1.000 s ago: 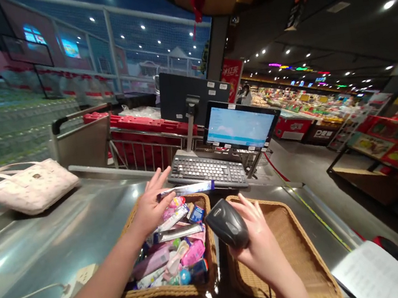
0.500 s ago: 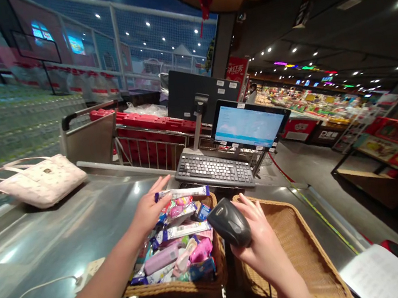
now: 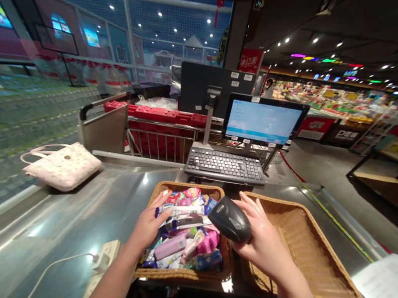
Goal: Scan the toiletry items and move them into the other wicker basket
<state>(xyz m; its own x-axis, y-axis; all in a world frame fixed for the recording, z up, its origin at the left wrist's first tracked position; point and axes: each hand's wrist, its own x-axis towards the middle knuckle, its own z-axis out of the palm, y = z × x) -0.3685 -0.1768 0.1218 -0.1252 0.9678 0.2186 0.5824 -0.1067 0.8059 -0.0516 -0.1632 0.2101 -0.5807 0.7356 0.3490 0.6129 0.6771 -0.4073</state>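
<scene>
My right hand (image 3: 259, 232) is wrapped round a black handheld scanner (image 3: 230, 220), held above the gap between two wicker baskets. Small packaged items fill the left basket (image 3: 188, 274), among them a lilac pack (image 3: 170, 247), a pink pack (image 3: 208, 242) and white-and-blue sticks. Over that basket's left part, my left hand (image 3: 154, 222) has its fingers spread, touching or just above a white-and-blue stick (image 3: 184, 210). The right basket (image 3: 304, 238) shows its bare woven bottom.
Behind the baskets stand a keyboard (image 3: 224, 164) and a lit monitor (image 3: 263, 121). A pale handbag (image 3: 66, 167) lies on the metal counter (image 3: 115, 192) at left. A power strip (image 3: 106, 257) with a white cable is nearer. Printed paper (image 3: 393, 279) sits at lower right.
My left hand has moved down and the stick under it now lies lower among the packs. The scanner stays in my right hand. The camera view has shifted left.
</scene>
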